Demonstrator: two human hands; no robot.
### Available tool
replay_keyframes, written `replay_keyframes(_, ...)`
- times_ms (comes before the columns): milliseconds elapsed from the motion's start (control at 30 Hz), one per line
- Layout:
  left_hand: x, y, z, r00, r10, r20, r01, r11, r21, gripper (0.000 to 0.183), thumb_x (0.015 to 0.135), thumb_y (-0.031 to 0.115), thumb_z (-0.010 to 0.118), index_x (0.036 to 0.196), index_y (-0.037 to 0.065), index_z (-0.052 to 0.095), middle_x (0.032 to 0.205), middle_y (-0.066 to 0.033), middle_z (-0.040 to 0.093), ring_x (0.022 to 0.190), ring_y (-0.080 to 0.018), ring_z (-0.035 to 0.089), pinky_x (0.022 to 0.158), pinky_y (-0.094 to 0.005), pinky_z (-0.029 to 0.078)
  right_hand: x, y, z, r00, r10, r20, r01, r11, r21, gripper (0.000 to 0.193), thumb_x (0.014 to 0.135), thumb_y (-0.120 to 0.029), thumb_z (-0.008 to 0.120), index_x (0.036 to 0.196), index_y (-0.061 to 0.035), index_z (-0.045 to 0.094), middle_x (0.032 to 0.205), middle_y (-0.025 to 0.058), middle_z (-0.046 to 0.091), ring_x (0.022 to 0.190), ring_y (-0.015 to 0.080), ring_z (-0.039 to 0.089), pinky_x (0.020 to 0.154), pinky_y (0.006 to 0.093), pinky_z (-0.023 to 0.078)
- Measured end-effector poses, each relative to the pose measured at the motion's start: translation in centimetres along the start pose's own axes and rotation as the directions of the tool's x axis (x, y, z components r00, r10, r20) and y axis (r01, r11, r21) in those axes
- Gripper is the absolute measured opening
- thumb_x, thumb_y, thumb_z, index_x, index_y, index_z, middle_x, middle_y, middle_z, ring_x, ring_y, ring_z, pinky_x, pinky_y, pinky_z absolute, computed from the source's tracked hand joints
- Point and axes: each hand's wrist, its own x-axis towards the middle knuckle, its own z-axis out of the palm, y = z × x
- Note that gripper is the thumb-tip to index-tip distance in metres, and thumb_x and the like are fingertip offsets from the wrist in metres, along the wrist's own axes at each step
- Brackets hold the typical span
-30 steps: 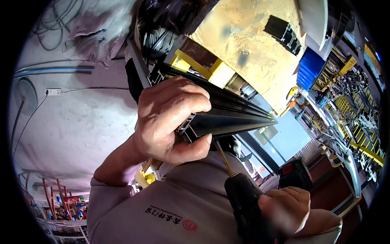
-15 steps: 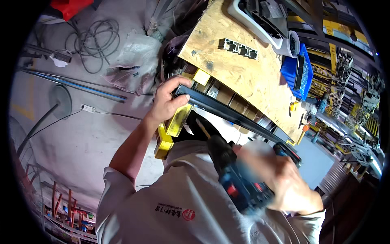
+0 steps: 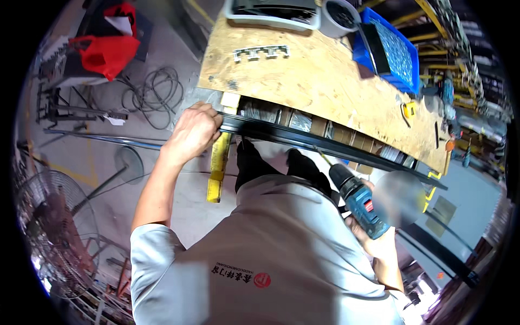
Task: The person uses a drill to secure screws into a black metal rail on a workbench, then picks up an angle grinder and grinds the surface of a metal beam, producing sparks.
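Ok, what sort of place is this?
Likely a fabrication workshop, perhaps for metal profiles: a long black grooved bar, a blue-and-black power drill and a tan wood-chip workbench suggest it.

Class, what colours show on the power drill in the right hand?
The power drill is teal-blue and black with some red, clearest in the head view.

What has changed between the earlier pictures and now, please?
The black profile moved down and forward, to beside the workbench. The drill moved forward and right, its bit toward the profile. Unchanged: left hand at the profile's end, right hand holding the drill.
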Motion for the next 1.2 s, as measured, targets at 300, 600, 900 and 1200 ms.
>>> replay_keyframes(300, 8.4, 11.9, 4.6, 0.954, -0.163, 0.252, 0.120, 0.977, 0.177, 0.016, 0.071, 0.011, 0.078, 0.079, 0.004, 0.066, 0.081, -0.0171, 0.066, 0.083, -0.0404, 0.065, 0.071, -0.0494, 0.053, 0.1, 12.6, -17.9, 0.985, -0.122, -0.124, 0.129, 0.990, 0.051, 0.076, 0.079, -0.007, 0.083, 0.147, 0.0014, 0.050, 0.123, 0.0153, 0.071, 0.108, 0.0191, 0.070, 0.097, 0.0321, 0.053)
replay_keyframes(600, 23.5, 33.6, 16.8, 0.956, -0.016, 0.294, 0.008, 1.000, 0.030, 0.024, 0.072, 0.015, 0.079, 0.088, 0.003, 0.067, 0.083, -0.0171, 0.065, 0.085, -0.0391, 0.064, 0.075, -0.0483, 0.055, 6.3, 27.7, -39.7, 0.728, -0.253, -0.637, 0.476, 0.855, 0.204, 0.035, 0.094, -0.003, 0.072, 0.128, 0.0015, 0.064, 0.112, 0.0040, 0.068, 0.101, 0.0152, 0.069, 0.089, 0.0314, 0.055)
replay_keyframes(900, 28.4, 45.5, 20.4, 0.989, -0.060, 0.138, 0.105, 0.933, -0.343, 0.036, 0.081, 0.014, 0.069, 0.112, -0.004, 0.068, 0.098, -0.0235, 0.067, 0.089, -0.0437, 0.061, 0.081, -0.0480, 0.052, 18.0, 37.0, -47.2, 0.536, -0.137, -0.833, 0.314, 0.948, 0.047, 0.053, 0.085, -0.030, 0.088, 0.124, -0.0080, 0.060, 0.103, 0.0067, 0.070, 0.091, 0.0196, 0.067, 0.084, 0.0384, 0.055)
replay_keyframes(1200, 20.3, 43.3, 32.5, 0.739, -0.466, 0.486, 0.470, -0.160, -0.868, 0.020, 0.097, 0.015, 0.062, 0.085, -0.001, 0.066, 0.083, -0.0076, 0.067, 0.078, -0.0190, 0.061, 0.074, -0.0320, 0.049, 17.0, 40.4, -49.0, 0.678, -0.132, -0.723, 0.298, 0.949, 0.107, 0.075, 0.083, -0.020, 0.081, 0.145, -0.0005, 0.044, 0.131, 0.0248, 0.061, 0.122, 0.0403, 0.059, 0.102, 0.0449, 0.049)
